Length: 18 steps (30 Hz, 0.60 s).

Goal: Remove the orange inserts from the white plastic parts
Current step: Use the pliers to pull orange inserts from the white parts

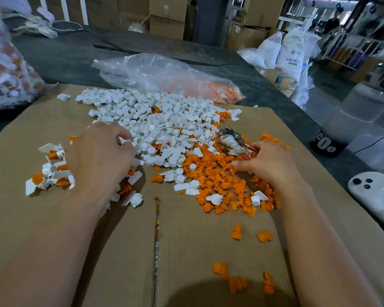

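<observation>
My left hand [102, 156] pinches a white part [125, 141], light and stiff, best held by its flat tab; right hand [266, 162] grips the pliers [233, 141].

A factory or warehouse floor: stacked cardboard boxes [166, 16] far beyond the left hand [100, 156], white resin sacks [290, 54] stand beyond the right hand [268, 160].

Flattened cardboard sheet [186, 240] on grey cloth [64, 58], clear plastic bag [153, 72] behind; white sacks [290, 52], stacked boxes [167, 16]
</observation>
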Motion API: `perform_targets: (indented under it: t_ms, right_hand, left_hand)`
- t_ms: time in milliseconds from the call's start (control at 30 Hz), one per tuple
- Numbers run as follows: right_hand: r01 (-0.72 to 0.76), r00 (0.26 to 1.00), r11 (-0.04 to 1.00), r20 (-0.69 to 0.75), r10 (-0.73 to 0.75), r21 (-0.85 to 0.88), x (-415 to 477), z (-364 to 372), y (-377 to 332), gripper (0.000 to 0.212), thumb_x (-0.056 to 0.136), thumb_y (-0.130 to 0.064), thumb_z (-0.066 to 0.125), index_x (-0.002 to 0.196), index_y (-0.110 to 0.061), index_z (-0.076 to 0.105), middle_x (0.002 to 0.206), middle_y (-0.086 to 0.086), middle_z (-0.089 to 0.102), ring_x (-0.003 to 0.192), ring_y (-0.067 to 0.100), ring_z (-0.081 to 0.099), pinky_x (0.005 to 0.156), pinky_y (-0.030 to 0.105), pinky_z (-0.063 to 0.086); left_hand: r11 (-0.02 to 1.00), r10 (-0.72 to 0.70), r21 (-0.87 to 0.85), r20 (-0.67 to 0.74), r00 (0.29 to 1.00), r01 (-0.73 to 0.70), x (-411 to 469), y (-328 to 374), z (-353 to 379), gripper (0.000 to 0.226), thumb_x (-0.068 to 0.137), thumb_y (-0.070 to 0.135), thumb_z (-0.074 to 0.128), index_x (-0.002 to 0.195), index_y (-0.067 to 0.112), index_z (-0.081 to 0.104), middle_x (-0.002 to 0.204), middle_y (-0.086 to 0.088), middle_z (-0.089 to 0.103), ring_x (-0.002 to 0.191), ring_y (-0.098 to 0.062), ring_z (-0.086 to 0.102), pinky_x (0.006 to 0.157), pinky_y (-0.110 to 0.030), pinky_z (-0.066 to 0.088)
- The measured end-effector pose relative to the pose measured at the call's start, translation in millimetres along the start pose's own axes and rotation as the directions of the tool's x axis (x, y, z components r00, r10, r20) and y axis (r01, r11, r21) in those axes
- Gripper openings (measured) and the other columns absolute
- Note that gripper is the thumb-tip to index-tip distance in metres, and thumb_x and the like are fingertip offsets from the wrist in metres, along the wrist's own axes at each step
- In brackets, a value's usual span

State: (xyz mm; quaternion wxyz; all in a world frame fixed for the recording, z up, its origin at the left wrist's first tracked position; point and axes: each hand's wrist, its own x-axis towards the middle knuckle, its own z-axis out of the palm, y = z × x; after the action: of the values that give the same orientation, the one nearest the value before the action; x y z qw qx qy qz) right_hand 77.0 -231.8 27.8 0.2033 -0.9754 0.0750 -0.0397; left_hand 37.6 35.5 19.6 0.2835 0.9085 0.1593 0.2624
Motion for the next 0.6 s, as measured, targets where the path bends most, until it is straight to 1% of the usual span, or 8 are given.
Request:
perform_targets:
  t_ms: [67,133,200,267,367,500,533,600]
  right_hand:
    - [-0.001,1.000,1.000,0.014,0.002,-0.007,0.4,0.7,-0.3,0.057,0.065,-0.051,0.075,0.107,-0.015,0.060,0.082,-0.007,0.051,0.077,0.012,0.047,0.052,0.026,0.030]
    - [-0.006,1.000,1.000,0.027,0.006,-0.017,0.8,0.9,0.3,0.058,0.066,-0.053,0.074,0.108,-0.016,0.059,0.088,-0.004,0.054,0.079,0.013,0.046,0.051,0.025,0.028]
    - [-0.012,0.999,1.000,0.041,0.013,-0.026,1.5,0.9,1.6,0.058,0.066,-0.055,0.073,0.106,-0.016,0.058,0.092,-0.002,0.056,0.081,0.014,0.048,0.052,0.025,0.029]
    - [-0.017,0.998,0.999,0.054,0.019,-0.035,2.3,1.5,1.6,0.059,0.066,-0.057,0.072,0.106,-0.016,0.059,0.090,-0.002,0.055,0.082,0.015,0.048,0.052,0.026,0.028]
    - [-0.031,0.997,0.999,0.076,0.034,-0.038,3.1,3.4,0.7,0.058,0.067,-0.059,0.070,0.104,-0.016,0.058,0.087,-0.003,0.055,0.079,0.014,0.049,0.051,0.025,0.027]
    - [-0.045,0.992,0.998,0.113,0.049,-0.037,4.2,4.2,2.0,0.063,0.067,-0.062,0.068,0.108,-0.016,0.055,0.096,-0.001,0.057,0.086,0.016,0.052,0.053,0.026,0.031]
    - [-0.046,0.991,0.998,0.125,0.051,-0.041,4.5,4.0,2.2,0.066,0.067,-0.063,0.067,0.111,-0.016,0.054,0.098,-0.001,0.056,0.088,0.016,0.052,0.056,0.027,0.033]
    - [-0.051,0.988,0.998,0.144,0.054,-0.019,5.2,4.6,3.3,0.069,0.066,-0.063,0.067,0.113,-0.015,0.052,0.102,0.002,0.056,0.093,0.019,0.052,0.068,0.032,0.043]
  left_hand:
    - [0.997,0.031,0.061,0.085,0.996,-0.036,-3.7,1.4,2.6,0.013,0.083,0.025,0.059,0.091,0.025,0.069,0.095,0.001,0.065,0.085,-0.023,0.055,0.062,-0.031,0.037]
    - [0.989,0.012,0.143,0.177,0.984,-0.037,-6.5,3.0,4.0,0.013,0.082,0.032,0.060,0.092,0.027,0.067,0.097,0.002,0.066,0.091,-0.025,0.057,0.062,-0.031,0.037]
    - [0.978,-0.016,0.206,0.230,0.973,-0.032,-7.0,4.4,4.2,0.015,0.081,0.030,0.061,0.095,0.027,0.066,0.100,0.001,0.065,0.095,-0.025,0.056,0.064,-0.031,0.038]
    - [0.969,-0.027,0.242,0.265,0.964,-0.040,-8.0,5.5,3.8,0.018,0.079,0.024,0.061,0.096,0.026,0.066,0.102,-0.001,0.063,0.095,-0.026,0.056,0.064,-0.031,0.037]
    - [0.958,-0.013,0.279,0.292,0.956,-0.072,-9.7,6.8,3.7,0.023,0.080,0.017,0.059,0.101,0.023,0.067,0.107,-0.004,0.060,0.098,-0.029,0.055,0.062,-0.032,0.036]
    - [0.944,-0.014,0.321,0.286,0.958,-0.082,-9.5,7.3,4.0,0.028,0.082,0.010,0.056,0.105,0.019,0.068,0.108,-0.009,0.058,0.099,-0.032,0.055,0.062,-0.034,0.038]
    - [0.941,-0.013,0.329,0.285,0.959,-0.085,-9.1,6.6,3.8,0.027,0.082,0.009,0.055,0.105,0.017,0.068,0.107,-0.010,0.057,0.099,-0.033,0.055,0.062,-0.035,0.039]
    - [0.932,0.000,0.347,0.281,0.960,-0.101,-9.1,5.5,4.6,0.024,0.084,0.008,0.053,0.101,0.014,0.068,0.104,-0.011,0.055,0.096,-0.033,0.055,0.060,-0.035,0.038]
